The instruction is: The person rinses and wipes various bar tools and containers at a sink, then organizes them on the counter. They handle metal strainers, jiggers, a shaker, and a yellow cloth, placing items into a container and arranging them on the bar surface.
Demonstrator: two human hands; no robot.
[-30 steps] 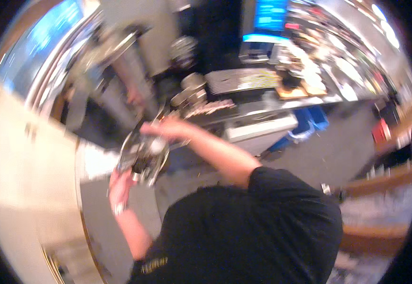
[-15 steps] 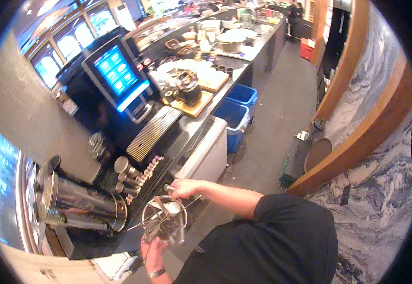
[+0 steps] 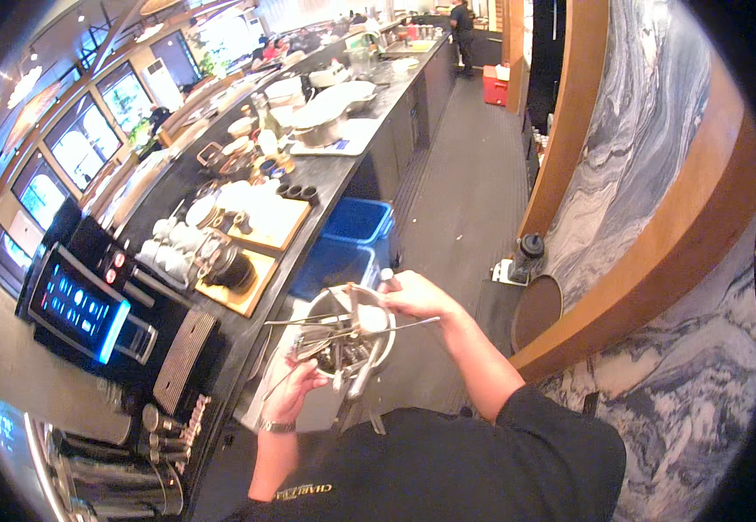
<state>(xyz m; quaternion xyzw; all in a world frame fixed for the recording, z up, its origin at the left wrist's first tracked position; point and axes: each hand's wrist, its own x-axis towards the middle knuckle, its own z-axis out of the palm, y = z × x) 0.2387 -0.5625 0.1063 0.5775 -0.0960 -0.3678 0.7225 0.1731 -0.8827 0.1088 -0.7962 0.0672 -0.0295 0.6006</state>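
Observation:
A round metal container (image 3: 392,348) full of utensils is held between both my hands in front of my body, over the floor beside the counter. A whisk (image 3: 308,341), several metal handles and long thin rods stick out of it, some across its rim. My left hand (image 3: 295,391), with a metal watch band at its wrist, closes on the near left side. My right hand (image 3: 417,296) is closed at the far right rim, where a short grey handle end (image 3: 388,276) pokes out of the fist. The container's underside is hidden.
Left, the dark counter carries a coffee machine with a lit screen (image 3: 78,300), metal cups (image 3: 162,419), white cups (image 3: 167,248), wooden boards (image 3: 256,291) and a large pan (image 3: 319,132). Blue bins (image 3: 356,219) stand below. A curved wooden beam (image 3: 647,252) borders the right; a person (image 3: 462,35) stands far off.
The view has turned and moved along the aisle, so the coffee machine now sits lower left. Both hands have carried the container away from beside the machine, toward the blue bins.

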